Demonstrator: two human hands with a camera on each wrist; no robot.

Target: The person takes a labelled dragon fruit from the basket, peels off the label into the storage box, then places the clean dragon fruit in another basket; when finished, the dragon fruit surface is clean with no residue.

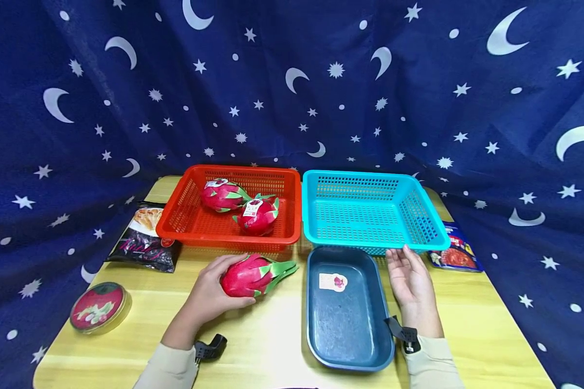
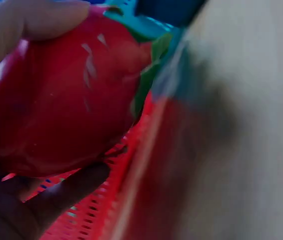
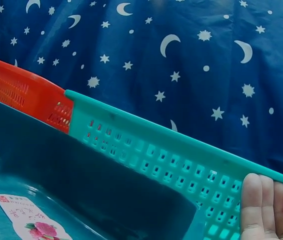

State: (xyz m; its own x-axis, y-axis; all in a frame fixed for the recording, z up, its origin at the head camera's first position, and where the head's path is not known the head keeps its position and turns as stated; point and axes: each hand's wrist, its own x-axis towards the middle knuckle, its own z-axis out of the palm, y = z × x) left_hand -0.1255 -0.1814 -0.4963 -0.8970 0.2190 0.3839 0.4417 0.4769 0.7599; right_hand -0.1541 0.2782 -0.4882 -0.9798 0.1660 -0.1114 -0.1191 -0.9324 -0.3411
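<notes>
My left hand point(image 1: 217, 286) grips a dragon fruit point(image 1: 251, 275) with green leafy tips, over the table in front of the red basket point(image 1: 233, 237); the left wrist view shows the fruit point(image 2: 66, 95) close up between thumb and fingers. Two more dragon fruits, one at the back point(image 1: 219, 197) and one nearer point(image 1: 257, 219), lie in that basket with stickers on them. My right hand point(image 1: 413, 281) is palm up at the turquoise basket point(image 1: 365, 246); its fairly straight fingers point(image 3: 265, 202) touch the front wall by the rim.
A dark blue tray point(image 1: 350, 324) stands between my hands, with a dragon fruit label point(image 1: 333, 282) inside. Left are a black snack bag point(image 1: 146, 243) and a round tin point(image 1: 99, 308). A blue packet point(image 1: 456, 251) lies at the right. Behind hangs a starry curtain point(image 1: 272, 81).
</notes>
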